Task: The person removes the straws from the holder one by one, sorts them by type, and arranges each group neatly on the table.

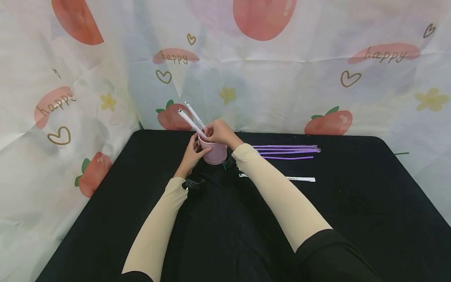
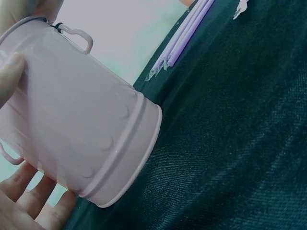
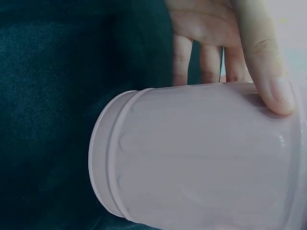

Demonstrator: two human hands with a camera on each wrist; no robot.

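Observation:
A small pink metal bucket (image 1: 214,153) with side handles stands on the black-covered table. My left hand (image 1: 192,156) grips it from the left. In the left wrist view its thumb lies on the bucket's wall (image 2: 76,100) and the fingers reach round the other side. Two slim white paper-wrapped straws (image 1: 190,122) stick up out of the bucket, leaning left. My right hand (image 1: 221,132) is over the rim, its curled fingers pinching one white straw near the bucket's mouth. The fingertips are partly hidden. The right wrist view shows the bucket (image 3: 206,153) and the left hand (image 3: 216,28).
Several purple straws (image 1: 292,150) in clear wrap lie right of the bucket, beyond my right forearm. Another white wrapped straw (image 1: 303,179) lies nearer, partly covered by the sleeve. A printed cloth backdrop (image 1: 267,94) rises behind the table (image 1: 352,207).

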